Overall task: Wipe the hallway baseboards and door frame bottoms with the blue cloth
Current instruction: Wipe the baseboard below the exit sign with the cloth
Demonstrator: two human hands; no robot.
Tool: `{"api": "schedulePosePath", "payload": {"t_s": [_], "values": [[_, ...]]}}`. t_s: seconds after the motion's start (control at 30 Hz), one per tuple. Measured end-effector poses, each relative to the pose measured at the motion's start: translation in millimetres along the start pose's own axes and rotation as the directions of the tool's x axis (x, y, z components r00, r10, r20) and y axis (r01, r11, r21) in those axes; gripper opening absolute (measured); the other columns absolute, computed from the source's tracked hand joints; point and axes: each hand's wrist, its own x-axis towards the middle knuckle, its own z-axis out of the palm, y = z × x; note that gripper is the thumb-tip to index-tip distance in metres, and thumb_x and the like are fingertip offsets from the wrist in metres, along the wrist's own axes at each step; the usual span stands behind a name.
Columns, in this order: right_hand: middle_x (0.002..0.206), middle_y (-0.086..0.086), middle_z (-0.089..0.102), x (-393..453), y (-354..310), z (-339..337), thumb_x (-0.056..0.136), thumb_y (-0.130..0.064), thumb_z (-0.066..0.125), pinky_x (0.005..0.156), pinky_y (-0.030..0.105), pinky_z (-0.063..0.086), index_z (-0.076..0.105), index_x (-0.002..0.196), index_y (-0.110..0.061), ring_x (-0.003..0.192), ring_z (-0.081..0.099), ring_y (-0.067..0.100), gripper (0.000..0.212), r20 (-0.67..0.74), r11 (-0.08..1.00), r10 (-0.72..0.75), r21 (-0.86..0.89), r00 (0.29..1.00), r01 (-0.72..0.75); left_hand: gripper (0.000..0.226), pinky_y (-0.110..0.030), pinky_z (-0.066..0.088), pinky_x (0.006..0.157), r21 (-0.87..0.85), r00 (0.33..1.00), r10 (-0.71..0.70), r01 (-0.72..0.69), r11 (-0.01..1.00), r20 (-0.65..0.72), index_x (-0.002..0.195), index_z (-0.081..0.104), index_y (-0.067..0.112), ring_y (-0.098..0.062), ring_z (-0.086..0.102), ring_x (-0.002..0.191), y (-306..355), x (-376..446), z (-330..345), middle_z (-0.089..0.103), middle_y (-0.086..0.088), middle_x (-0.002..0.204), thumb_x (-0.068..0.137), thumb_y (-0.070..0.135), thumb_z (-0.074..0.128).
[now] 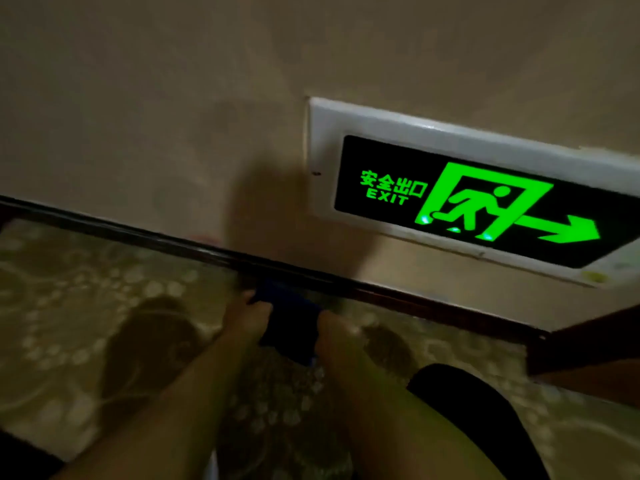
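Both forearms reach down; left hand (254, 311) and right hand (332, 327) each grip the blue cloth (289, 323) between them, just short of the dark baseboard (311, 271). Cloth looks soft, light, bunchable; edges suit gripping. Exit sign (485, 199) beyond, upper right.

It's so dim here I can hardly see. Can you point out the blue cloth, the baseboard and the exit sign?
blue cloth (291, 318): head view, middle of the fabric between the hands.
baseboard (145, 233): head view, dark strip left of the hands.
exit sign (384, 192): head view, green lettering.
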Motion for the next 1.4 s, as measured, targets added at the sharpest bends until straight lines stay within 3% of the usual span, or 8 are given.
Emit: {"api": "schedulePosePath", "payload": {"t_s": [0.1, 0.17, 0.33, 0.6, 0.8, 0.97, 1.2, 1.4], "values": [[0.133, 0.021, 0.052, -6, 0, 13, 0.097, -0.011, 0.05, 0.096, 0.038, 0.047, 0.044, 0.136, 0.006, 0.118, 0.054, 0.036, 0.044, -0.06, 0.998, -0.036, 0.046, 0.998, 0.039, 0.036, -0.041, 0.051, 0.082, -0.08, 0.999, 0.006, -0.009, 0.997, -0.043, 0.129, 0.053, 0.0, -0.036, 0.057, 0.093, -3, 14, -14, 0.059, -0.022, 0.12, 0.093, 0.005, 0.051], [0.114, 0.021, 0.062, 4, -2, 10, 0.093, -0.01, 0.053, 0.083, 0.04, 0.05, 0.057, 0.119, 0.005, 0.102, 0.061, 0.036, 0.03, -0.181, 0.99, -0.141, -0.01, 0.973, 0.142, 0.039, -0.04, 0.049, 0.084, -0.13, 1.0, 0.013, -0.013, 0.991, 0.004, 0.134, 0.049, 0.003, -0.04, 0.057, 0.104, -7, 26, -5, 0.055, -0.023, 0.125, 0.095, 0.002, 0.049], [0.131, 0.018, 0.057, 24, 15, -10, 0.098, -0.02, 0.051, 0.099, 0.037, 0.043, 0.051, 0.131, -0.004, 0.119, 0.054, 0.034, 0.037, -0.314, 0.92, -0.354, -0.286, 0.881, 0.268, 0.047, -0.036, 0.043, 0.093, -0.168, 0.97, -0.072, 0.112, 0.979, 0.232, 0.14, 0.043, 0.001, -0.04, 0.055, 0.108, -30, 51, 25, 0.051, -0.019, 0.129, 0.094, -0.007, 0.046], [0.136, 0.016, 0.054, 83, 57, -11, 0.096, -0.024, 0.055, 0.101, 0.056, 0.045, 0.041, 0.141, -0.015, 0.117, 0.057, 0.037, 0.048, -0.24, 0.986, -0.152, -0.104, 0.959, 0.13, 0.049, -0.041, 0.047, 0.097, -0.289, 0.933, -0.187, 0.279, 0.916, 0.308, 0.136, 0.05, 0.01, -0.036, 0.055, 0.118, -55, 92, 50, 0.054, -0.016, 0.133, 0.088, 0.007, 0.061], [0.115, 0.011, 0.061, 72, 49, -2, 0.1, -0.016, 0.046, 0.085, 0.047, 0.054, 0.048, 0.129, -0.013, 0.098, 0.063, 0.029, 0.029, -0.333, 0.969, -0.23, -0.168, 0.914, 0.183, 0.056, -0.04, 0.045, 0.102, -0.272, 0.892, -0.2, 0.326, 0.905, 0.404, 0.136, 0.05, 0.015, -0.032, 0.054, 0.121, -49, 87, 62, 0.055, -0.013, 0.134, 0.083, -0.004, 0.055], [0.12, 0.016, 0.064, 77, 53, 1, 0.099, -0.018, 0.048, 0.091, 0.058, 0.051, 0.053, 0.126, -0.014, 0.106, 0.064, 0.035, 0.028, -0.332, 0.966, -0.236, -0.182, 0.913, 0.184, 0.044, -0.033, 0.046, 0.09, -0.286, 0.855, -0.212, 0.377, 0.881, 0.473, 0.13, 0.054, 0.008, -0.031, 0.058, 0.113, -40, 99, 49, 0.06, -0.014, 0.125, 0.087, -0.003, 0.057], [0.114, 0.015, 0.064, 79, 43, 6, 0.098, -0.015, 0.048, 0.095, 0.054, 0.05, 0.052, 0.114, -0.017, 0.104, 0.063, 0.034, 0.016, -0.347, 0.951, -0.258, -0.258, 0.902, 0.172, 0.033, -0.041, 0.05, 0.086, -0.255, 0.864, -0.159, 0.309, 0.916, 0.478, 0.116, 0.061, 0.002, -0.036, 0.061, 0.107, -47, 122, 49, 0.063, -0.021, 0.119, 0.084, -0.001, 0.066], [0.114, 0.015, 0.067, 44, 12, 24, 0.091, -0.021, 0.06, 0.097, 0.049, 0.05, 0.063, 0.118, -0.009, 0.107, 0.063, 0.033, 0.03, -0.533, 0.864, -0.485, -0.417, 0.693, 0.284, 0.051, -0.05, 0.047, 0.098, -0.454, 0.912, -0.216, 0.365, 0.813, 0.348, 0.136, 0.051, 0.011, -0.039, 0.055, 0.117, -34, 112, 45, 0.054, -0.017, 0.135, 0.087, 0.001, 0.062]]}}
